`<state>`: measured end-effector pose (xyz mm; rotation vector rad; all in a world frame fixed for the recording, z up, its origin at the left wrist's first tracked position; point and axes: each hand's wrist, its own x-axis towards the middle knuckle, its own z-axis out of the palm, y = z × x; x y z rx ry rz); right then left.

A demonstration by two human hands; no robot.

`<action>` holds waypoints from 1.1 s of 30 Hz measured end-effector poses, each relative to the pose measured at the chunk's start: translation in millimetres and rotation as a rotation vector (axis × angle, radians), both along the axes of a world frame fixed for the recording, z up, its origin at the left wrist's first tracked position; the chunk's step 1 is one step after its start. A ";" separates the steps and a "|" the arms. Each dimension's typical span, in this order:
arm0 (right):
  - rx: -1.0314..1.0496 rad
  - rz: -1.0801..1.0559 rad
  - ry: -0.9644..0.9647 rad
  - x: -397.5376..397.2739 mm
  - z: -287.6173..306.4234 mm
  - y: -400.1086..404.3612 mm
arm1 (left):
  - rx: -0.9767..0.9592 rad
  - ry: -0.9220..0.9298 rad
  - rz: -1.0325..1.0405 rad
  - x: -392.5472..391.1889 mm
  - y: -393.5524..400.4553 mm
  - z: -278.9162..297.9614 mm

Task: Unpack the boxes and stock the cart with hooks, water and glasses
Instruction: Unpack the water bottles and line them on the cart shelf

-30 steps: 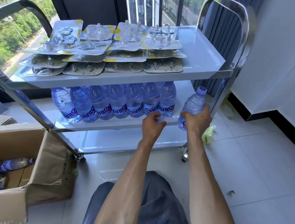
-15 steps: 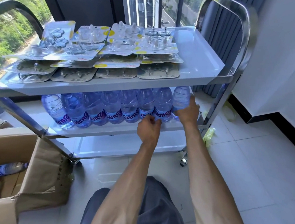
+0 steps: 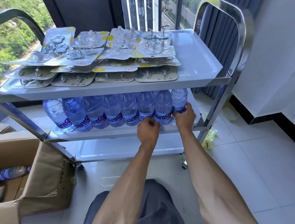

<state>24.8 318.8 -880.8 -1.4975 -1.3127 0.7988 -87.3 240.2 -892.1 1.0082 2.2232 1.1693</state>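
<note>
**Bottle seated at end of middle-shelf row**

Whereas a second before the right hand (image 3: 184,115) had held a clear blue-tinted plastic water bottle (image 3: 179,99) in the open air off the cart's right end, the bottle now stood on the grey middle shelf (image 3: 95,134) of the steel three-tier cart (image 3: 241,36), at the right end of the row of matching blue water bottles (image 3: 108,112) and touching its neighbour. In my judgement this placement was all but complete, and the row had nearly filled the front of the shelf.

The right hand gripped the bottle low on its body, fingers curled round the label band, forearm reaching in from 5 o'clock. The left hand (image 3: 147,132) sat at the shelf's front lip, directly at 6 o'clock of the second bottle from the end, fingers curled in a loose fist; it appeared to hold nothing, though whether the knuckles touched a bottle could not be told.

The grey top shelf (image 3: 197,52) carried overlapping blister packs of clear hooks (image 3: 98,55), stacked toward its left. At 8 o'clock of the cart, an open brown cardboard box (image 3: 49,180) held at least two more bottles (image 3: 9,172) lying on their sides, so water stocking was judged unfinished. No glasses were seen on the cart.
</note>
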 end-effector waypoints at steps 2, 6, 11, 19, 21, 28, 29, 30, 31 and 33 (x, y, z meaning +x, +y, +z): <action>-0.010 -0.019 -0.026 -4.0 -0.7 8.4 | 0.003 -0.001 -0.004 -4.5 0.2 1.6; -0.026 -0.065 0.047 -6.8 -4.3 22.0 | 0.044 -0.022 0.093 -12.5 -3.5 -3.8; -0.042 -0.100 0.046 -14.7 -5.1 35.5 | 0.232 -0.008 0.359 -23.1 -12.6 -11.9; -0.086 -0.239 0.048 -29.1 -8.2 15.9 | 0.202 0.024 0.389 -30.6 -12.4 -12.7; -0.094 -0.273 0.037 -27.9 -9.1 -0.2 | 0.209 0.023 0.356 -31.9 -16.1 -13.5; -0.136 -0.228 -0.134 -25.2 -11.4 -56.8 | 0.202 0.078 0.245 -30.9 -43.2 -10.0; -0.118 -0.214 -0.172 -25.6 -11.6 -65.7 | 0.188 0.091 0.239 -33.0 -49.2 -9.3; -0.095 -0.201 -0.204 -26.9 -11.8 -74.0 | 0.171 0.096 0.234 -36.1 -55.2 -8.3; -0.073 -0.183 -0.223 -28.8 -13.0 -82.3 | 0.155 0.096 0.230 -40.3 -61.6 -7.8; -0.070 -0.111 -0.208 -35.8 -13.5 -96.9 | 0.132 0.095 0.239 -51.0 -73.4 -6.6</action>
